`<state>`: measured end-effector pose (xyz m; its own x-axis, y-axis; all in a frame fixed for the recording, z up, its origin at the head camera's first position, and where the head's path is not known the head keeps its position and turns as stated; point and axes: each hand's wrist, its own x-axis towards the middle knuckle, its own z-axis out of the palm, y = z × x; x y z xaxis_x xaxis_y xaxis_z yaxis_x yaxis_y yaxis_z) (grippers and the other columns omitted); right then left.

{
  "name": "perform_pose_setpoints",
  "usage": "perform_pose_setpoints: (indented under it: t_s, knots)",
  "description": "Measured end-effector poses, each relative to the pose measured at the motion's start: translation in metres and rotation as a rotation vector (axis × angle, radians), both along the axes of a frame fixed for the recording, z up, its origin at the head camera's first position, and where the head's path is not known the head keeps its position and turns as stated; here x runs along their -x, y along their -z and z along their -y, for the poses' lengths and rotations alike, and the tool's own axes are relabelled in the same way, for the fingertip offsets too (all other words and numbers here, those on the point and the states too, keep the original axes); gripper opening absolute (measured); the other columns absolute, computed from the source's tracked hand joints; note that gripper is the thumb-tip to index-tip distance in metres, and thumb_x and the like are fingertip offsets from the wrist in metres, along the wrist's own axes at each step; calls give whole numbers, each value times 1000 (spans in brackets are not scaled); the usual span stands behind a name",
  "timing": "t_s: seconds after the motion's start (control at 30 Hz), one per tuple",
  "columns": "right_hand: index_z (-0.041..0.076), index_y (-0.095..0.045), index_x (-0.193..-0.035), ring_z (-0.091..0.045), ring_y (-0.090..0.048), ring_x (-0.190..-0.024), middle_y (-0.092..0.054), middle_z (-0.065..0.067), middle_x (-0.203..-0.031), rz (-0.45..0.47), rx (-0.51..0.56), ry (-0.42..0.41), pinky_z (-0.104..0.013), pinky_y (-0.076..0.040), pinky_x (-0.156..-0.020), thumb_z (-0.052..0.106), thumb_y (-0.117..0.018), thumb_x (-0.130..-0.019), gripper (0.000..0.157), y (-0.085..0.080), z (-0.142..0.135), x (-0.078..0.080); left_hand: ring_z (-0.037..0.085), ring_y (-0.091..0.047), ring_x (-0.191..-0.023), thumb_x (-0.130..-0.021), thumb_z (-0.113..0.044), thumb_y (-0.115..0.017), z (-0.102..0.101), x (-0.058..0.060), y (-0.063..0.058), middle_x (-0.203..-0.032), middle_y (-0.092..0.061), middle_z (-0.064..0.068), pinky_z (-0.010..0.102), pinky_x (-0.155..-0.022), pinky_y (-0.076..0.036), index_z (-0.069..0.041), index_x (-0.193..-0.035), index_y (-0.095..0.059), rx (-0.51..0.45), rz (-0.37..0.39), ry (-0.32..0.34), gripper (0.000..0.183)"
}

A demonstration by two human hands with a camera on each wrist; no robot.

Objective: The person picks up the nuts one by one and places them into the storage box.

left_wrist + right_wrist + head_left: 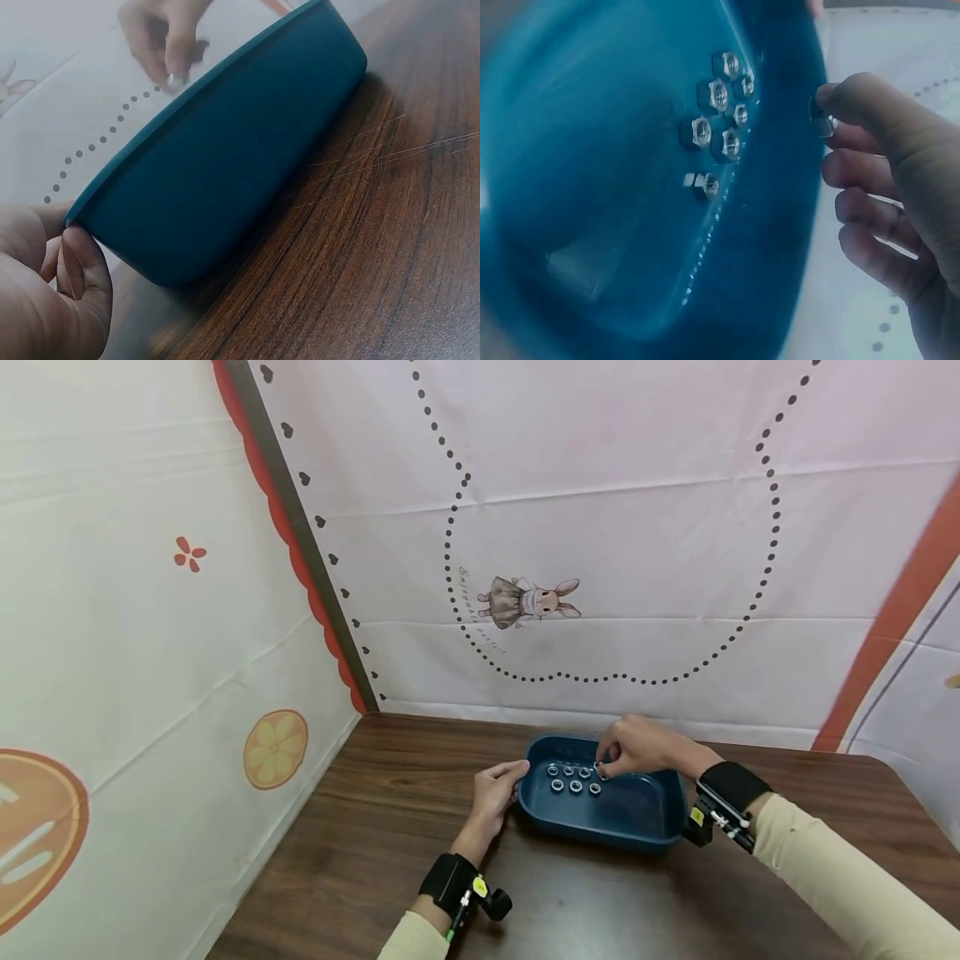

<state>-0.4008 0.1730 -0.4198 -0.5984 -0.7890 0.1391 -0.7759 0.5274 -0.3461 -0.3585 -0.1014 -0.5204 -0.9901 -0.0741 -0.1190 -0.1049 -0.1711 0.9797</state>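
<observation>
A blue plastic tray [630, 839] rests on the wooden table, with several silver hex nuts [575, 787] grouped in rough rows on its floor. My left hand [495, 793] pinches the tray's left end at the rim. In the left wrist view, the thumb lies over the edge of the tray [225, 150] and curled fingers press from outside. Above the far side of the tray, my right hand [636, 747] pinches one hex nut [823, 124] between thumb and index finger. Below it, in the right wrist view, the other nuts [718, 96] lie in the tray.
The brown wooden tabletop [360, 835] extends around the tray. A printed white cloth [637, 568] hangs behind the table, and another patterned cloth [165, 635] stands along the left side. Each wrist wears a black strap [731, 797] with a small camera.
</observation>
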Motion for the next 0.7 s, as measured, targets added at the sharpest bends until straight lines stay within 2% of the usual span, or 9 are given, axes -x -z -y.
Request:
perform_pose_setpoints:
  t_s: [0.27,0.5,0.7]
  knots:
    - [17,-81,-84,3,-51,-56,-63,16,-66,-14,-124,43,-21,-44,-56,19,-81,-86,3,17,-1,17,6,-55,-65,-91,-22,-79,-5,-1,2,-82,-66,4,18,-59,-49,1,-112,-77,-18,16,-2,31]
    - [23,-79,-72,4,-55,-57,-66,17,-67,-64,-249,7,-22,-50,-56,20,-83,-83,13,28,-2,21,6,-55,-65,-92,-21,-79,-3,1,3,-82,-67,4,18,-59,-49,2,-112,-76,-19,12,-4,31]
    - [24,-67,-58,0,-42,-47,-49,20,-53,-4,-324,29,-20,-36,-49,20,-82,-85,31,30,2,21,5,-55,-65,-92,-20,-78,0,3,2,-82,-67,4,18,-59,-49,3,-114,-76,-24,13,-5,32]
